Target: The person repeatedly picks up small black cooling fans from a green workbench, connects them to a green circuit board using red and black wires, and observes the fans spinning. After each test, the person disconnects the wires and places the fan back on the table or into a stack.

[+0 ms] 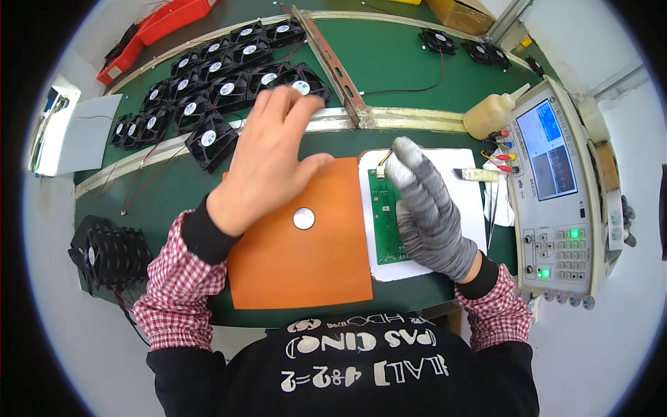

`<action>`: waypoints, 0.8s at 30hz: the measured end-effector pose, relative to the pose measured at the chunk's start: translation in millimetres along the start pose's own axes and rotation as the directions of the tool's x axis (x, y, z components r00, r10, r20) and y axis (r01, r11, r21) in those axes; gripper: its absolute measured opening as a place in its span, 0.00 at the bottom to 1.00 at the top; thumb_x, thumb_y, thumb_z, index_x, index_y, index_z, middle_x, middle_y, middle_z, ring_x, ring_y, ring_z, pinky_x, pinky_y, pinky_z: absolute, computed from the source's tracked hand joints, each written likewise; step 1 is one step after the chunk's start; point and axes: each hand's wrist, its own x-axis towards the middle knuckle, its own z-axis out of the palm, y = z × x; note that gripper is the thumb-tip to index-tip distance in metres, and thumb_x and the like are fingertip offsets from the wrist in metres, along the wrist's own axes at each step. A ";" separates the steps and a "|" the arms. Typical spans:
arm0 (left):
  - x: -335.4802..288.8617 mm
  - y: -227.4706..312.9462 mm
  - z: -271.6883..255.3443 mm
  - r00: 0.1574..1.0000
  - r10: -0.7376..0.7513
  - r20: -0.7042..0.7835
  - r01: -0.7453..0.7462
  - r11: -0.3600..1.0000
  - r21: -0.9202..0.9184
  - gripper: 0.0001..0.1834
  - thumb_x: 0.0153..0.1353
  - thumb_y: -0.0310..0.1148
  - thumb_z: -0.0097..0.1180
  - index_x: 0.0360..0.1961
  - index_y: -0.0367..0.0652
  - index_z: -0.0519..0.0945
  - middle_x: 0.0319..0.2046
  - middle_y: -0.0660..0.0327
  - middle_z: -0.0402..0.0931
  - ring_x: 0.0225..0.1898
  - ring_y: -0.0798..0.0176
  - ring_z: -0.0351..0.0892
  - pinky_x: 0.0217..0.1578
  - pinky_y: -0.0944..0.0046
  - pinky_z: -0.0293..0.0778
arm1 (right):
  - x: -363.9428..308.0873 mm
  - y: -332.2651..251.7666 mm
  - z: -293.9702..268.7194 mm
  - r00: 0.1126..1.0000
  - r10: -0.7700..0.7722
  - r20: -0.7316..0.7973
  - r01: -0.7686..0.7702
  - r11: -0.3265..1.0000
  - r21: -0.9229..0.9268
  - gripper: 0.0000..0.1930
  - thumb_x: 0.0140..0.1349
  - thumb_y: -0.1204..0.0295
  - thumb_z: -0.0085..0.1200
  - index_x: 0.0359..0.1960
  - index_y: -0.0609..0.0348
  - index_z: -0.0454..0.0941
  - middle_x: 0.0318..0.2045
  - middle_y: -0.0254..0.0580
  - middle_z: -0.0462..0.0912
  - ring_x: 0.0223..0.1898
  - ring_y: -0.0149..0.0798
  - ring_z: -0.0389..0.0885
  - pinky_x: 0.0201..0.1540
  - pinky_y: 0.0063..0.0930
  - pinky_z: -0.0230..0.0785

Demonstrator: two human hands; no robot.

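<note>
My bare left hand (274, 149) is over the far part of an orange mat (302, 271), fingers spread and thumb apart, with nothing seen in it. Its fingertips reach over the nearest black cooling fans (226, 90); whether they touch one cannot be told. In a grey striped glove, my right hand (431, 212) hovers over or rests on a green circuit board (386, 226), fingers stretched out and thumb apart. Beside its fingertips, a small white plug (380, 172) with thin yellow and black wires sits at the board's far edge. A white disc (303, 218) with a dark rim shows on the mat.
The board lies on a white pad (445, 167). A brush (476, 174), a squeeze bottle (490, 115) and a test instrument (556, 187) with a lit screen stand right. Stacked fans (111, 254) stand left. A metal rail (330, 66) divides the far bench; a red bin (163, 24) is beyond.
</note>
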 end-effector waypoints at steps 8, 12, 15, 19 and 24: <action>40.2 -72.8 34.4 0.953 -0.222 0.205 0.171 0.956 0.239 0.42 0.39 0.46 0.73 0.57 0.45 0.71 0.45 0.51 0.71 0.50 0.47 0.69 0.52 0.53 0.68 | -8.3 5.8 5.2 0.999 0.007 0.051 -0.008 1.000 0.017 0.28 0.57 0.82 0.52 0.61 0.54 0.71 0.64 0.51 0.67 0.62 0.54 0.69 0.64 0.40 0.65; 36.3 -27.7 -0.3 0.944 -0.085 0.319 0.133 0.982 -0.132 0.30 0.44 0.39 0.70 0.49 0.46 0.73 0.39 0.54 0.71 0.46 0.50 0.69 0.49 0.56 0.69 | -17.0 12.3 -4.4 1.000 0.022 -0.004 -0.022 1.000 0.017 0.28 0.57 0.81 0.54 0.62 0.54 0.70 0.64 0.53 0.67 0.64 0.54 0.68 0.65 0.39 0.64; 0.9 27.3 -38.0 0.895 0.127 0.427 0.178 0.777 -0.604 0.26 0.45 0.36 0.69 0.47 0.45 0.75 0.43 0.55 0.71 0.47 0.50 0.69 0.50 0.55 0.67 | -5.2 -10.1 -12.2 1.000 -0.013 -0.002 0.013 0.993 0.116 0.33 0.54 0.82 0.56 0.65 0.54 0.67 0.64 0.54 0.67 0.65 0.54 0.67 0.65 0.39 0.64; -36.6 53.5 -71.9 0.712 0.563 0.420 -0.072 0.653 -0.754 0.33 0.47 0.44 0.72 0.54 0.46 0.74 0.57 0.52 0.69 0.55 0.50 0.69 0.51 0.51 0.65 | -7.3 -21.7 -10.9 0.981 -0.111 0.156 0.061 0.953 0.295 0.41 0.46 0.84 0.61 0.66 0.52 0.66 0.53 0.50 0.74 0.51 0.52 0.76 0.53 0.39 0.72; -50.8 -0.5 -107.3 0.998 0.036 0.045 -0.037 0.999 0.015 0.47 0.39 0.34 0.75 0.63 0.41 0.66 0.60 0.50 0.68 0.61 0.48 0.67 0.57 0.51 0.64 | -15.7 16.4 -34.3 0.999 0.031 0.025 -0.027 0.990 -0.136 0.16 0.47 0.82 0.57 0.39 0.54 0.83 0.35 0.41 0.76 0.39 0.46 0.77 0.38 0.34 0.74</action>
